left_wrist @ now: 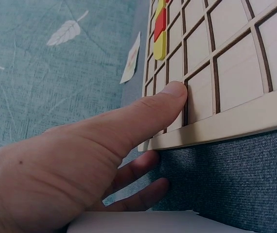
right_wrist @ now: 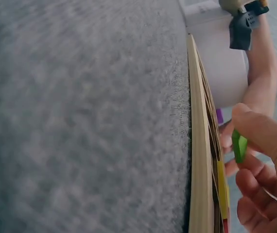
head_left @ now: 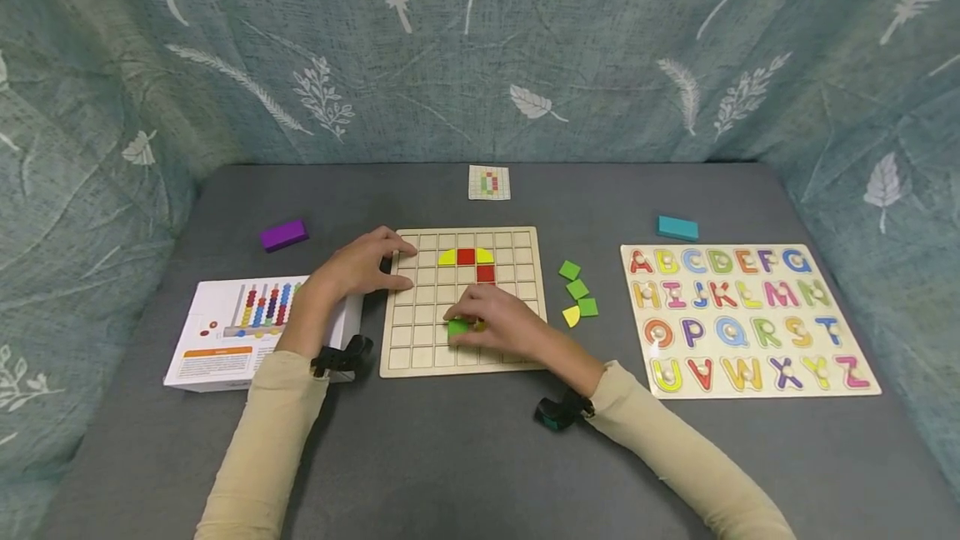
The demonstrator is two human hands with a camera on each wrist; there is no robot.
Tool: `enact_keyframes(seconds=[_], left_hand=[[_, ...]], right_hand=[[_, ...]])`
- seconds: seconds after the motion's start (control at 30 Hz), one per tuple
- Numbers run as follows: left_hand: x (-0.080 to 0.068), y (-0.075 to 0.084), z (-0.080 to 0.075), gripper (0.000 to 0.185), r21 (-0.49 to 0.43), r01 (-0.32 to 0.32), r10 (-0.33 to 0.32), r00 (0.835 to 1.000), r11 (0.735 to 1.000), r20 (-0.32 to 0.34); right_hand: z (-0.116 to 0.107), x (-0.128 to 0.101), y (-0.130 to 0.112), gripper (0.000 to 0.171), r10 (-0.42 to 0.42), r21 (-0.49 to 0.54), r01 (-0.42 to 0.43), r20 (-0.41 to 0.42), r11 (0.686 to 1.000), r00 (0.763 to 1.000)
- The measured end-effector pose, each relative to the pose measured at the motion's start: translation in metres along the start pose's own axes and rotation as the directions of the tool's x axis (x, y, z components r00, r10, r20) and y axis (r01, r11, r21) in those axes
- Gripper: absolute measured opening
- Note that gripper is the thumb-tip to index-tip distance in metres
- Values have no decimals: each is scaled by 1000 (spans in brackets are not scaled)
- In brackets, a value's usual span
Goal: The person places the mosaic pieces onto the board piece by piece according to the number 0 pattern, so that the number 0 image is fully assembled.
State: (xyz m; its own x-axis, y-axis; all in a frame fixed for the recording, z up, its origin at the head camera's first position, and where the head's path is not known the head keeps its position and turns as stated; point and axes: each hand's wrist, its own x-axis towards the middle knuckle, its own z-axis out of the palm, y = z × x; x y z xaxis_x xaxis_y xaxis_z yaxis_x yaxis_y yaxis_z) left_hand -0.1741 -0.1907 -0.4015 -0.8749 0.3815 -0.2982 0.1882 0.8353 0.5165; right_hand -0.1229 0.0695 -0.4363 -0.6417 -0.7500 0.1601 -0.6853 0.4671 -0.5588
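Observation:
A wooden grid board (head_left: 420, 352) lies in the middle of the grey table. Yellow and red tiles (head_left: 467, 257) sit in its upper rows. My left hand (head_left: 360, 265) rests on the board's left edge, thumb (left_wrist: 148, 114) pressed flat on the frame, other fingers (left_wrist: 138, 167) beside the edge on the table. My right hand (head_left: 491, 319) pinches a green square tile (head_left: 457, 327) just above the board's lower middle cells. From the right wrist the green tile (right_wrist: 239, 145) shows edge-on between thumb and fingers, close to the board (right_wrist: 199, 145).
Loose green tiles and a yellow quarter piece (head_left: 577, 298) lie right of the board. An alphabet puzzle (head_left: 750, 319) sits far right, a teal block (head_left: 677, 228) behind it. A white abacus box (head_left: 225, 336) and purple block (head_left: 283, 235) are left. A pattern card (head_left: 489, 182) lies behind.

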Motion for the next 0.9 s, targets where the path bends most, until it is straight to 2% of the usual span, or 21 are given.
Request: enact_keyframes(seconds=[0.17,0.3,0.53,0.9], left_hand=[[1,1,-1,53,-3,-11,11,1000,1000,-6],[-2,1,0,52,-1,-23,23,1000,1000,2],[-9,0,2,52,-13,-4,4,1000,1000,14],[-3,1,0,52,-1,-4,4,1000,1000,5]], right_hand=[[-4,-3,-2,28,41,-49,-38,61,998,997],[-5,-6,-3,27,36,-70,-30,91,997,995],[-2,-13,-3,28,11,-89,-5,66,996,998],[-4,-12,0,32,-15,-120,21,50,993,999]])
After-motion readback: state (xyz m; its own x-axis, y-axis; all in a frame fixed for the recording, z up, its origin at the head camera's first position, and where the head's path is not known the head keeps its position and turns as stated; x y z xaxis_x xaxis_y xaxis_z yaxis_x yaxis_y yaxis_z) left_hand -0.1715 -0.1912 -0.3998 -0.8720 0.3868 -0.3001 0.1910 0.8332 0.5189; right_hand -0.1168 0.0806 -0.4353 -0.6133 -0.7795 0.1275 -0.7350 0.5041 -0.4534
